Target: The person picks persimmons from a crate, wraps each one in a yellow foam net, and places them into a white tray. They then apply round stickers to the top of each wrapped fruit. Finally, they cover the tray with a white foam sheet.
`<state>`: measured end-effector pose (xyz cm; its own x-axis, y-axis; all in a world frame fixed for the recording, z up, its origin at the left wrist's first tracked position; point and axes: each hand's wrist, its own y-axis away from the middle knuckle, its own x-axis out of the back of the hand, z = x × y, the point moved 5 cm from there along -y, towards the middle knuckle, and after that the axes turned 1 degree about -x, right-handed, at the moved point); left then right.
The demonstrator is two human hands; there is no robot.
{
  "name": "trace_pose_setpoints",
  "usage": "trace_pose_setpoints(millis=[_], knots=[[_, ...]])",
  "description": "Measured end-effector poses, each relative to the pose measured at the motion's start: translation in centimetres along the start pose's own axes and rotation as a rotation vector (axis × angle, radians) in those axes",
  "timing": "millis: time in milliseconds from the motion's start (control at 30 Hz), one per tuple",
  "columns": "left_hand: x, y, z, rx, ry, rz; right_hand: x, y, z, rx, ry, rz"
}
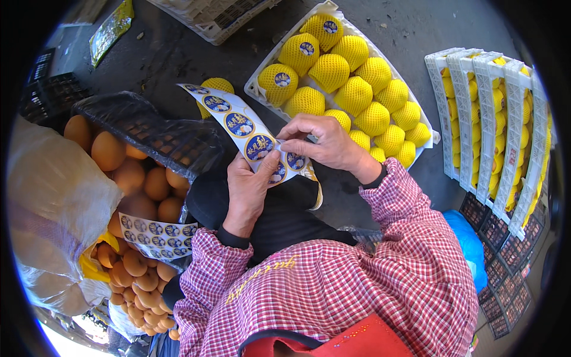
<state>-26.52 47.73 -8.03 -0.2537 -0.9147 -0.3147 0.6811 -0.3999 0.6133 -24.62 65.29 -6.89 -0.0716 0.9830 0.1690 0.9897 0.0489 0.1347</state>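
Observation:
A sheet of round blue fruit stickers [241, 124] is in my left hand [252, 185], thumb on top, above my lap. The fingertips of my right hand [328, 145] pinch at the sheet's right edge; whether a loose sticker is between them cannot be told. Just beyond my hands sits a white plastic crate [430, 122] of fruits in yellow foam nets [329, 72]. Three fruits at its left end bear blue stickers. Partly behind the sheet, another yellow-netted fruit [217, 85] lies on the floor.
Bare brown pears [108, 151] fill a plastic-lined crate at left, with a second sticker sheet [156, 236] over its near edge. Stacked white crates [482, 129] of netted fruit stand right, near a blue bag [466, 250]. Another white crate [214, 33] is at the top.

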Motion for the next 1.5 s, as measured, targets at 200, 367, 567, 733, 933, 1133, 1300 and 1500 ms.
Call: trace_pose_setpoints(millis=[200,367,567,733,933,1133,1300,1500], knots=[[0.2,0.1,0.1,0.102,-0.111,0.052,0.3,0.2,2.2,-0.250,-0.291,-0.047],[-0.9,0.2,0.7,0.201,-0.002,0.058,9.9,-0.8,10.3,-0.391,-0.198,0.503],[-1.0,-0.2,0.8,0.262,0.080,-0.004,22.6,-2.4,18.0,-0.427,1.009,0.924],[-0.7,-0.5,1.0,0.237,0.066,0.048,20.3,-4.6,21.5,-0.462,1.258,0.553],[0.4,-0.8,0.2,0.182,0.219,0.153,8.7,-3.5,2.9,0.100,0.593,0.439],[0.1,-0.7,0.8,0.114,0.247,0.080,-1.0,-0.4,-4.0,0.308,0.506,0.321],[0.2,-0.5,0.5,0.056,0.208,0.027,-1.6,0.1,-2.7,0.220,0.298,0.299],[0.0,-0.3,0.5,0.039,0.134,-0.035,-1.0,0.0,-2.5,0.124,0.221,0.222]])
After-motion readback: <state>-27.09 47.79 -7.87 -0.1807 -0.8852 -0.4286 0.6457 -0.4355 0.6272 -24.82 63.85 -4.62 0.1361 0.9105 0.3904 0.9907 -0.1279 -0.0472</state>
